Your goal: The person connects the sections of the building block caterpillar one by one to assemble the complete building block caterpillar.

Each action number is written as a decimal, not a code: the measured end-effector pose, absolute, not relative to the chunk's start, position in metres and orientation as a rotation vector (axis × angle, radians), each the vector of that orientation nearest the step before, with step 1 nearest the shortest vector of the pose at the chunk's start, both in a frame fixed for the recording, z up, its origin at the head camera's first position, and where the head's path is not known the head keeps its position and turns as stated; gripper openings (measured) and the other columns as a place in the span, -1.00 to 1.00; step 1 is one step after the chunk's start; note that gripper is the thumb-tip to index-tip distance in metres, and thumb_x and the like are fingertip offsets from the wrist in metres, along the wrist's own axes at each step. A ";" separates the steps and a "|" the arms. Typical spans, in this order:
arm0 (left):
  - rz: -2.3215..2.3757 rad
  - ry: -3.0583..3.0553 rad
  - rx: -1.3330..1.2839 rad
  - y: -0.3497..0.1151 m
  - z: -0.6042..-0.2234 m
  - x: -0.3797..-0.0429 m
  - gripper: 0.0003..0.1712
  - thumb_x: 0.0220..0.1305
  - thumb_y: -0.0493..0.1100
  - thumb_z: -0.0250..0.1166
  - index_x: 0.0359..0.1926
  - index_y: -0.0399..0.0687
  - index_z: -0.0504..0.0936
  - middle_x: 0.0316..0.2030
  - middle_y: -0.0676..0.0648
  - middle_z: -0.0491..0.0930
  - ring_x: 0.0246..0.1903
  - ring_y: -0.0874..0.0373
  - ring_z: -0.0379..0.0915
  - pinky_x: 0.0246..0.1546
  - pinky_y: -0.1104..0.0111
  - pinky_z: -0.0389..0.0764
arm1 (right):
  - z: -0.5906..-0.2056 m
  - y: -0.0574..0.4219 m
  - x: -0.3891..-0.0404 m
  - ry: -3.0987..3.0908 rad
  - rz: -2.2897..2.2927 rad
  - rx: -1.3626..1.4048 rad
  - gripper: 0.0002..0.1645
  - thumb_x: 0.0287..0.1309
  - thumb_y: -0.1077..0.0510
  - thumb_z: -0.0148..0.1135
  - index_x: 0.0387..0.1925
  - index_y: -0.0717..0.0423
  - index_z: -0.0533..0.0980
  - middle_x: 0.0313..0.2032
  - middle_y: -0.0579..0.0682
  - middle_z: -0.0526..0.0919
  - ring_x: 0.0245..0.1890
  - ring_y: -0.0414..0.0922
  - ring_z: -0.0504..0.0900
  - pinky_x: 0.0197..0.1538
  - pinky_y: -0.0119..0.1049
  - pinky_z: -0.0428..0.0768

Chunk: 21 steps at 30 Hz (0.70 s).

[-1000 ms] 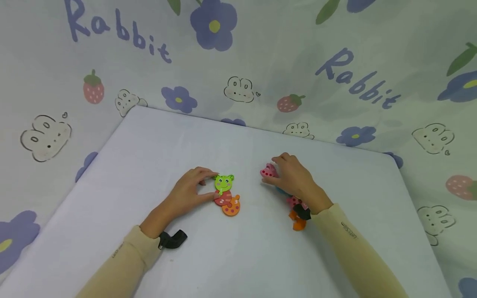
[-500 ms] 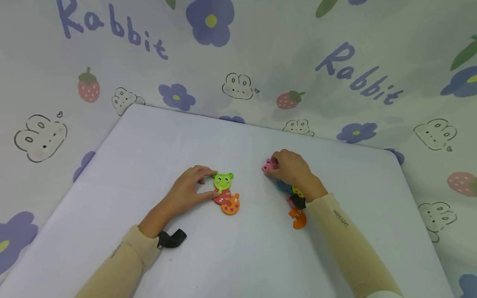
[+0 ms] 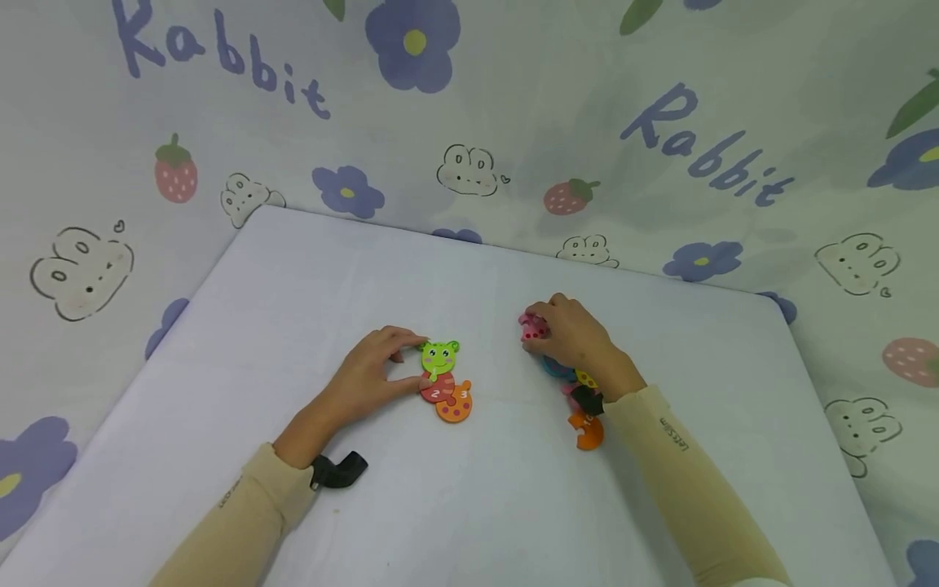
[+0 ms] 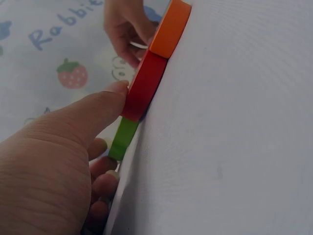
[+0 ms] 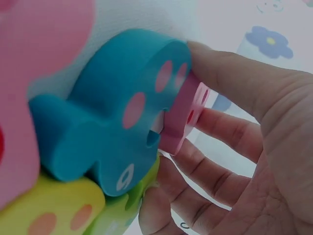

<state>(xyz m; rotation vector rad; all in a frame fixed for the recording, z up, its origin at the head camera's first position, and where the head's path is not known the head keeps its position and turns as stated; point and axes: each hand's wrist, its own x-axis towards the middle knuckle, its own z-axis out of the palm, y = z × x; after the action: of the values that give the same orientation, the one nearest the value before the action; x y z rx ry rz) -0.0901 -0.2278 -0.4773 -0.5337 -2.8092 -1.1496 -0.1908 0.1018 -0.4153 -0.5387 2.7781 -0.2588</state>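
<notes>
My left hand holds a short row of joined caterpillar puzzle pieces, its thumb on the red piece numbered 2 and a finger at the top of the green smiling head. An orange piece numbered 3 links on at the lower right. Across the table, my right hand pinches a pink piece with red dots between thumb and fingers. Close beside it in the right wrist view is a blue piece with pink spots; a green piece lies behind, partly hidden.
Below the right hand lie a yellow piece, another pink piece and an orange piece, partly covered by the black wrist strap. The white table meets a patterned cloth backdrop.
The right hand has shifted slightly away over the loose pieces and the pink piece has turned in its fingers. My left hand keeps its place on the joined pieces.
</notes>
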 end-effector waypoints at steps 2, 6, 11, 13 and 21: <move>-1.143 -2.806 -0.535 -0.228 -0.477 -0.090 -0.25 0.12 0.05 0.65 0.31 0.02 0.61 0.19 0.06 0.56 -0.13 0.21 0.43 -0.07 0.22 0.52 | -0.415 0.102 -0.190 2.773 -0.264 -0.545 -0.22 0.25 -0.16 0.49 0.40 0.03 0.50 0.12 0.19 0.54 0.06 0.11 0.51 0.15 0.07 0.61; -1.137 -2.800 -0.542 -0.228 -0.477 -0.090 -0.25 0.12 0.05 0.65 0.31 0.02 0.62 0.19 0.06 0.56 -0.13 0.21 0.42 -0.07 0.23 0.52 | -0.413 0.103 -0.189 2.768 -0.252 -0.570 -0.22 0.24 -0.15 0.51 0.40 0.03 0.51 0.15 0.19 0.54 0.09 0.11 0.51 0.17 0.07 0.61; -1.143 -2.800 -0.541 -0.227 -0.478 -0.091 -0.26 0.13 0.05 0.65 0.30 0.02 0.62 0.19 0.06 0.56 -0.13 0.21 0.42 -0.07 0.23 0.52 | -0.411 0.105 -0.185 2.749 -0.357 -0.611 -0.21 0.19 -0.15 0.55 0.38 0.00 0.53 0.19 0.12 0.57 0.16 0.08 0.54 0.25 0.09 0.55; -1.141 -2.803 -0.536 -0.227 -0.478 -0.091 -0.27 0.13 0.05 0.64 0.30 0.02 0.62 0.19 0.06 0.57 -0.13 0.21 0.42 -0.07 0.23 0.52 | -0.408 0.104 -0.182 2.740 -0.435 -0.647 -0.23 0.19 -0.14 0.56 0.37 -0.01 0.54 0.17 0.06 0.60 0.15 0.04 0.55 0.27 0.07 0.54; -1.159 -2.799 -0.519 -0.227 -0.477 -0.091 -0.34 0.21 0.04 0.60 0.30 0.05 0.63 0.17 0.08 0.57 -0.13 0.22 0.42 -0.08 0.23 0.52 | -0.397 0.088 -0.158 2.645 -0.551 -0.783 -0.24 0.19 -0.08 0.56 0.37 -0.01 0.51 0.07 -0.10 0.63 0.09 -0.09 0.58 0.24 -0.07 0.58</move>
<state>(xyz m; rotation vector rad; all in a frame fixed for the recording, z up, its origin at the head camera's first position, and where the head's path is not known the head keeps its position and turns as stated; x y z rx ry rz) -0.0905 -0.2272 -0.4769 -0.5188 -2.7991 -1.1592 -0.1581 0.0876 -0.3971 -0.7827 2.6446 -0.5511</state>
